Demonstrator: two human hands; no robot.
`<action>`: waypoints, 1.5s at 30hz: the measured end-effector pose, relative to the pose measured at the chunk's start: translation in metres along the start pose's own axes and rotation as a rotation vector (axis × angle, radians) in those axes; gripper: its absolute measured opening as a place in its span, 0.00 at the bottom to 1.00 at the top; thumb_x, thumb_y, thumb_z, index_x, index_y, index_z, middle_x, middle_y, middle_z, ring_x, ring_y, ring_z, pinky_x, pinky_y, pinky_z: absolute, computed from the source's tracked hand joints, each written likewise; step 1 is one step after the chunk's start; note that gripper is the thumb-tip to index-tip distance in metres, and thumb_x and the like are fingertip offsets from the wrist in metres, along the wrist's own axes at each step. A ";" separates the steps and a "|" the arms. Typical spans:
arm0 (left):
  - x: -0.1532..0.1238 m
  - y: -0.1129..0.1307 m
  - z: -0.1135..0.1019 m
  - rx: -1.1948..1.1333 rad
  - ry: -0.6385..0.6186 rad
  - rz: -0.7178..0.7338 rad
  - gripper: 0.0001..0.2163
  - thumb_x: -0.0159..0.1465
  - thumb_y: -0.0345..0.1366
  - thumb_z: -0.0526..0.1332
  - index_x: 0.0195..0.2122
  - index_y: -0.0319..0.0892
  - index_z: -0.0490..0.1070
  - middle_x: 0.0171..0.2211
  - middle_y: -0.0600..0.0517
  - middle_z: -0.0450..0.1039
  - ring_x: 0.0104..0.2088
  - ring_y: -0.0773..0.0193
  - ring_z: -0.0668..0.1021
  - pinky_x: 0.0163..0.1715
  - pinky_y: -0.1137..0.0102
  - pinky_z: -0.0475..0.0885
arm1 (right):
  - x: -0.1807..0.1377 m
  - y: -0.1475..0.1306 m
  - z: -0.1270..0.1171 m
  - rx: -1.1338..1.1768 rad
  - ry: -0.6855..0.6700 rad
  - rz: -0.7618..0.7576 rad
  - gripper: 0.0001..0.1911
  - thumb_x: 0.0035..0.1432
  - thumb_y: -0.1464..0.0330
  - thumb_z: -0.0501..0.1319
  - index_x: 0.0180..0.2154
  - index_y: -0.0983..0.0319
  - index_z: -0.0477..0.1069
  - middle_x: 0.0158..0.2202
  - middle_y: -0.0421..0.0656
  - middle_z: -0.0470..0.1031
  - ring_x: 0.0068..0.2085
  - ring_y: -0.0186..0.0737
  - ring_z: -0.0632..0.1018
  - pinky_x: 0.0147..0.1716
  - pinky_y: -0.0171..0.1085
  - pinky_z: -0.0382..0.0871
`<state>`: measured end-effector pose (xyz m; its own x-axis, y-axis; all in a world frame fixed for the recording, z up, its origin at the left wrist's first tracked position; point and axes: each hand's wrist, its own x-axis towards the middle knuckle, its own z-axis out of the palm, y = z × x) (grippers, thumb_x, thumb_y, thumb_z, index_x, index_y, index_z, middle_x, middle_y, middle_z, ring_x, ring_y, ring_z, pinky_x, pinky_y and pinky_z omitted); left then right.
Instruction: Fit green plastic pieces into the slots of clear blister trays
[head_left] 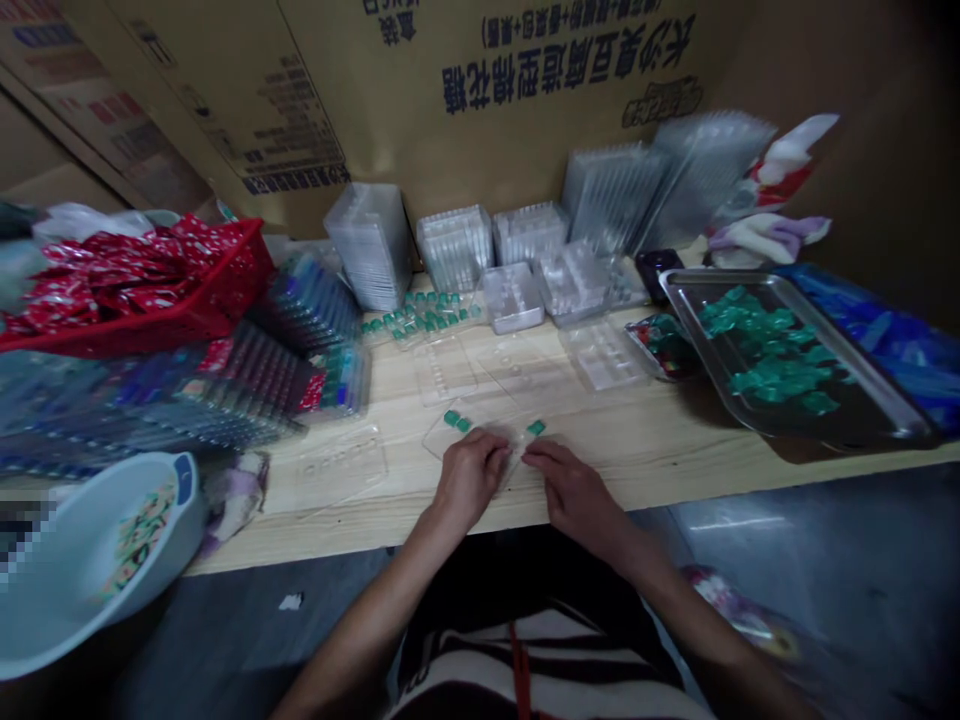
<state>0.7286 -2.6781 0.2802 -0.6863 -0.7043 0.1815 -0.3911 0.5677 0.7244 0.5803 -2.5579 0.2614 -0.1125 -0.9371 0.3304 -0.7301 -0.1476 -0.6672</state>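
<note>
Close to the table's front edge, my left hand [474, 470] is closed, thumb and fingers pinched together over a clear plastic tray [436, 446]. Whatever lies in that pinch is too small or hidden to name. A pair of green pieces [457, 421] sits just beyond its knuckles. My right hand [576, 490] is a short way to the right, fingers bent and tips drawn together. What they grip, if anything, cannot be made out. Another green piece [535, 427] lies just past those fingertips. Faint clear plastic shows between the two hands.
Clear trays with green pieces [424, 315] lie farther back, before stacked clear trays [367, 245]. A metal tray [862, 425] of green pieces is at right. At left are a red basket [150, 335] of red packets, filled packs [240, 390] and a pale blue basin [56, 600].
</note>
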 end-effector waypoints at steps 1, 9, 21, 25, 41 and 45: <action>0.000 -0.001 -0.001 -0.008 0.034 -0.015 0.07 0.64 0.30 0.60 0.38 0.42 0.78 0.34 0.48 0.77 0.36 0.60 0.78 0.38 0.68 0.70 | -0.002 0.001 0.004 -0.008 0.011 -0.004 0.28 0.50 0.84 0.50 0.49 0.62 0.73 0.52 0.52 0.73 0.55 0.46 0.74 0.55 0.52 0.72; -0.006 -0.005 0.000 0.072 0.019 0.044 0.09 0.67 0.31 0.56 0.41 0.42 0.77 0.35 0.48 0.74 0.37 0.61 0.76 0.38 0.69 0.71 | -0.004 -0.002 0.008 -0.057 -0.019 -0.025 0.32 0.49 0.84 0.52 0.55 0.63 0.69 0.58 0.54 0.69 0.60 0.50 0.69 0.58 0.57 0.67; -0.012 -0.010 0.009 0.193 -0.012 0.174 0.12 0.68 0.33 0.55 0.32 0.42 0.78 0.31 0.49 0.68 0.32 0.63 0.72 0.30 0.71 0.67 | -0.005 0.000 0.013 0.052 -0.011 -0.040 0.34 0.47 0.85 0.50 0.53 0.60 0.71 0.52 0.49 0.73 0.56 0.45 0.73 0.57 0.51 0.71; -0.019 -0.016 0.020 0.293 0.031 0.242 0.13 0.68 0.30 0.53 0.33 0.41 0.77 0.30 0.48 0.71 0.32 0.62 0.72 0.31 0.70 0.68 | -0.010 0.007 0.019 0.071 0.032 -0.070 0.34 0.49 0.85 0.49 0.55 0.59 0.70 0.53 0.49 0.73 0.56 0.44 0.73 0.56 0.51 0.72; -0.038 -0.054 -0.038 -0.054 0.392 -0.437 0.20 0.60 0.28 0.57 0.55 0.38 0.68 0.46 0.42 0.74 0.46 0.55 0.76 0.50 0.60 0.70 | -0.012 0.002 0.040 -0.152 0.029 -0.221 0.28 0.48 0.84 0.51 0.48 0.60 0.70 0.51 0.52 0.68 0.53 0.51 0.72 0.49 0.52 0.73; -0.035 -0.058 -0.041 -0.450 0.361 -0.577 0.18 0.56 0.30 0.61 0.49 0.34 0.71 0.31 0.51 0.71 0.30 0.65 0.73 0.32 0.70 0.69 | -0.016 0.007 0.044 -0.130 0.102 -0.228 0.24 0.52 0.82 0.52 0.49 0.60 0.69 0.54 0.52 0.67 0.54 0.49 0.72 0.51 0.49 0.74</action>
<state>0.8009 -2.7038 0.2589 -0.1821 -0.9710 -0.1548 -0.2858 -0.0983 0.9532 0.6066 -2.5584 0.2218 0.0018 -0.8466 0.5322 -0.8238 -0.3029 -0.4792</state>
